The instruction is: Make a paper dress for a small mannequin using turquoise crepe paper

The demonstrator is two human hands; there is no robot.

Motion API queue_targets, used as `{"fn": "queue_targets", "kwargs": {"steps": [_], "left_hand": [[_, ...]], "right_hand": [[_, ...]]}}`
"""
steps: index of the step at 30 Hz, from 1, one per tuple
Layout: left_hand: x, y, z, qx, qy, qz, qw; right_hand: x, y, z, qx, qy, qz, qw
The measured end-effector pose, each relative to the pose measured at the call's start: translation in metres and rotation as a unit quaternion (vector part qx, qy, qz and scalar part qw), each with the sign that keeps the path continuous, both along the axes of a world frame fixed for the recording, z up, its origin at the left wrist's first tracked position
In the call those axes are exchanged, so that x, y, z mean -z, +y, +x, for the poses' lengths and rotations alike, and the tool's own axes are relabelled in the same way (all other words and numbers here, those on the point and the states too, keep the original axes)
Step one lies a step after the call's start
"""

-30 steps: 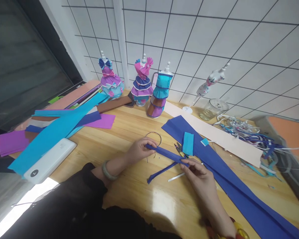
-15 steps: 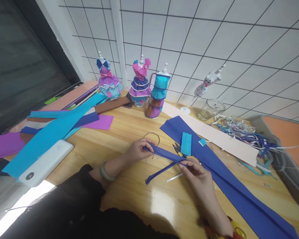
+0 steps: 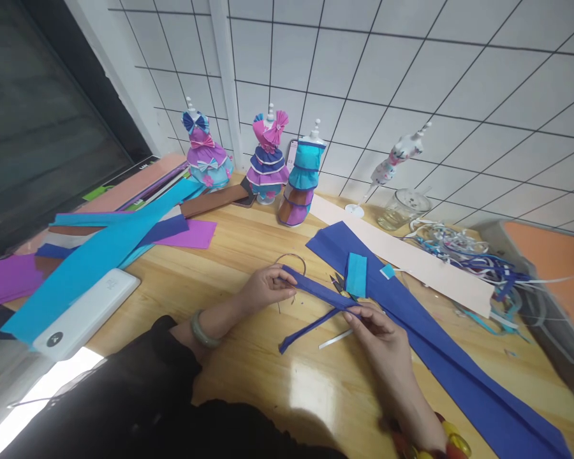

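A narrow dark blue strip of what looks like crepe paper (image 3: 318, 290) stretches between my two hands above the table. The fingers of my left hand (image 3: 268, 287) are closed at its left end, whose tip pokes out above them. My right hand (image 3: 375, 328) pinches the other end between thumb and fingers. From that right end a thinner, folded blue tail (image 3: 306, 330) hangs down to the left. Scissors (image 3: 338, 285) lie just behind the strip, partly covered by a small turquoise piece (image 3: 356, 275). A thin white strip (image 3: 335, 339) rests beside my right hand.
A long blue sheet (image 3: 435, 338) runs along the right, beside a pale pink strip (image 3: 411, 258). Three dressed mini mannequins (image 3: 302, 175) and a bare one (image 3: 397, 159) stand behind. A glass (image 3: 404, 209), tangled scraps (image 3: 459, 245), coloured sheets (image 3: 105, 242) and a white power bank (image 3: 88, 312) surround.
My left fingers have shifted slightly on the strip, so its left tip now shows above them. My right hand keeps its pinch. The whole view has moved slightly.
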State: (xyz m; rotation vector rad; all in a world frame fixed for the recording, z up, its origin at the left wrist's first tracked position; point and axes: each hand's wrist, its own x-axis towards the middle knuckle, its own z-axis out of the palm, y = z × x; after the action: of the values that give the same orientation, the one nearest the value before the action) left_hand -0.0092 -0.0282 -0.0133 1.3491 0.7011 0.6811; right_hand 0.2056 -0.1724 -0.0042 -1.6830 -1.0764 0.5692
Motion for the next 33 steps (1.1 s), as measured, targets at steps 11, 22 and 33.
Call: {"fn": "queue_targets", "kwargs": {"steps": [11,22,33], "left_hand": [[0.0006,0.0002,-0.0004,0.004,0.019,-0.032,0.999],[-0.0084,-0.0018,-0.0005,-0.005,0.029,-0.032,0.999],[-0.0080,-0.0023,0.0006,-0.019,0.025,-0.024,0.999]], "right_hand": [[-0.0001,-0.0017,0.0004,0.001,0.008,-0.003,1.000],[-0.0065,-0.0011,-0.0029,0.018,0.036,-0.014,0.999],[-0.0077,-0.0001,-0.0047,0.066,0.084,-0.050,0.993]]}}
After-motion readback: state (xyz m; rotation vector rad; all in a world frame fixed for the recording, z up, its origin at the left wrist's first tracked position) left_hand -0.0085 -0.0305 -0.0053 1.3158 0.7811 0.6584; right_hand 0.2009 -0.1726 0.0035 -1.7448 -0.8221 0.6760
